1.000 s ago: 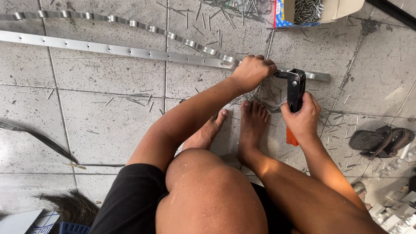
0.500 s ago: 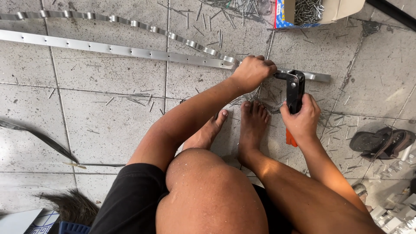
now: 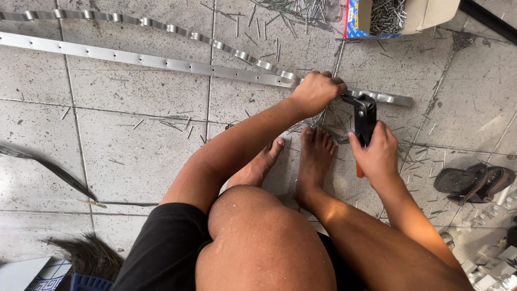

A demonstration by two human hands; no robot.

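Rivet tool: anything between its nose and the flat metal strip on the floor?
Nothing visible. The rivet tool, gripped by the right hand, has its head right at the flat metal strip. The left hand presses the strip just beside it, not under the nose. Loose rivet pins lie around on the tiles, none seen in the gap.

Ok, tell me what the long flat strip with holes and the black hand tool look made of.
Long flat strip: looks like bare metal, perhaps aluminium; pale grey, dull sheen, punched holes. Black hand tool, gripped by the right hand: apparently dark-coated metal, with an orange end, possibly plastic. The left hand presses the strip.
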